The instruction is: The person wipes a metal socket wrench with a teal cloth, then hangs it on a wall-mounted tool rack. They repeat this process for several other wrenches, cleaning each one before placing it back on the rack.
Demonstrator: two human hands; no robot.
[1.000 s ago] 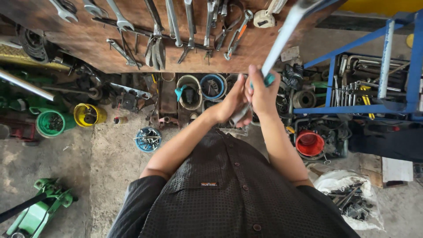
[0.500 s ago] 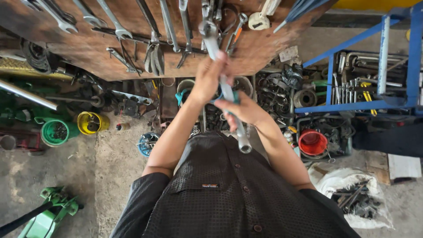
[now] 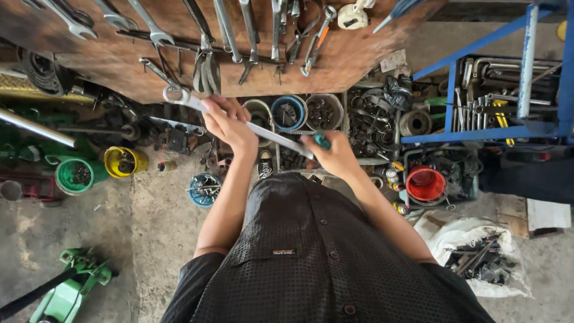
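Observation:
A long silver ring spanner (image 3: 270, 135) lies nearly level in front of my chest, its ring end pointing left. My left hand (image 3: 227, 124) grips it near the ring end. My right hand (image 3: 332, 155) holds the other end, together with a small teal-tipped object. Just above the ring end, a wooden tool board (image 3: 131, 66) carries several hanging spanners and pliers (image 3: 206, 63).
Tins and tubs of metal parts (image 3: 288, 113) stand on the floor below the board, with a yellow can (image 3: 124, 161), a green bucket (image 3: 76, 175) and a red tub (image 3: 425, 183). A blue rack (image 3: 496, 90) stands right. A green floor jack (image 3: 69, 287) sits bottom left, a white sack (image 3: 478, 251) bottom right.
The spanner swung from upright against the board to nearly level. My left hand moved left and down with the ring end; my right hand stayed at the lower end.

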